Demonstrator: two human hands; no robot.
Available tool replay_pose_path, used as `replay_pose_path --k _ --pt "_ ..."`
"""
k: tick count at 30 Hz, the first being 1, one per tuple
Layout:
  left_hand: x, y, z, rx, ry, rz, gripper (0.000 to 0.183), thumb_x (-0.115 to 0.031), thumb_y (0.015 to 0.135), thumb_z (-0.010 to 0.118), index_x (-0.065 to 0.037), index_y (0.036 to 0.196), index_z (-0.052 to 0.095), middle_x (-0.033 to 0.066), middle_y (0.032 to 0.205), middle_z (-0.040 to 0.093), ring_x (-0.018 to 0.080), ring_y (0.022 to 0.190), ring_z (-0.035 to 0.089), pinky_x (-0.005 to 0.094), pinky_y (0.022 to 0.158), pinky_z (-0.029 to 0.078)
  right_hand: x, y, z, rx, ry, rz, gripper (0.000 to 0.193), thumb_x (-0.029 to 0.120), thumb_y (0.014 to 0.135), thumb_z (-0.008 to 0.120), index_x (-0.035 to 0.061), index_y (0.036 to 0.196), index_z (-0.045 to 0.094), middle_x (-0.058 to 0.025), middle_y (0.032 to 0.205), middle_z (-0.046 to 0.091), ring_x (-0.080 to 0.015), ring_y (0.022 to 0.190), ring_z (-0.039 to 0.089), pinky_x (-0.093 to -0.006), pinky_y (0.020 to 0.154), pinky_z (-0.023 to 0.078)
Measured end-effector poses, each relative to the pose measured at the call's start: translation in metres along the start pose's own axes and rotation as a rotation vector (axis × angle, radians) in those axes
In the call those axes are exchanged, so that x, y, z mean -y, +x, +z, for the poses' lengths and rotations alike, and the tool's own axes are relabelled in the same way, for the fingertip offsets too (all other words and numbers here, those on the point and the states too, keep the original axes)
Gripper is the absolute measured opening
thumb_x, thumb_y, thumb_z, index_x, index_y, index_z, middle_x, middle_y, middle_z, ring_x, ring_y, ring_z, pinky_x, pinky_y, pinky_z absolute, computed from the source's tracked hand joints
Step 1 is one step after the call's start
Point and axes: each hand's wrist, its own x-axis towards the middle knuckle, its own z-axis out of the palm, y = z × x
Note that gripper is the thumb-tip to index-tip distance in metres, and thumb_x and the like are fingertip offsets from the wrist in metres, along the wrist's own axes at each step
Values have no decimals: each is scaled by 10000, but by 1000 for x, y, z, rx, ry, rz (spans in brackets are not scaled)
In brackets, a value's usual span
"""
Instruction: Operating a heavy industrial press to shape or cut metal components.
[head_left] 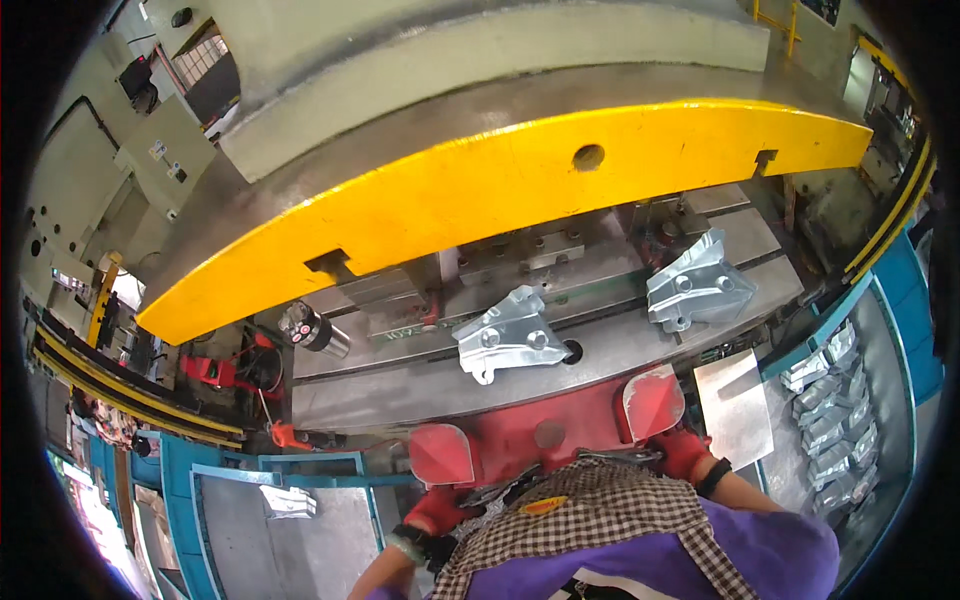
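My left hand [437, 511], in a red glove, is at the near side of the left red guard [441, 453] on a red control box [548, 420]. At the right red guard [655, 403] is my right hand [681, 453], gloved in red too. The fingers of both hands are mostly hidden, so I cannot tell how they are bent. Beyond the box, a silvery stamped metal bracket [507, 337] lies on the press bed [400, 402]. A similar bracket [697, 284] lies farther right on the bed.
A yellow-fronted press ram [480, 160] spans above the bed. On the bed's left stands a metal flask [318, 332]. The right blue-framed bin [893, 350] holds several stacked brackets [838, 425]; one bracket [288, 502] lies in the left tray [335, 535]. A flat metal plate [735, 408] is beside my right hand.
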Motion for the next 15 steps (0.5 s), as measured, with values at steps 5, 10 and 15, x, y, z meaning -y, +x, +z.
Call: replay_pose_path --k 5,10,15 --pt "-39 44 -63 29 -32 16 462 -401 896 554 -53 1199 572 125 1122 627 234 1040 577 365 903 435 10 -9 -29 165 508 72 473 346 807 641 81 1188 552 -145 1127 617 -320 1105 553 -405 915 441" --pt "-153 194 -164 -277 -245 88 338 -278 955 444 -23 1129 582 114 927 633 186 845 582 326 792 467 21 14 -51 141 1265 180 397 352 903 549 59 1171 555 -71 1005 639 -152 883 603 -286 768 473" --pt "-204 287 -205 -229 -280 327 353 -281 989 383 -65 1203 563 84 1014 654 184 899 606 294 801 468 7 12 -66 -134 1404 124 421 367 947 488 -2 1145 530 -60 830 620 -129 678 577 -254 627 465"
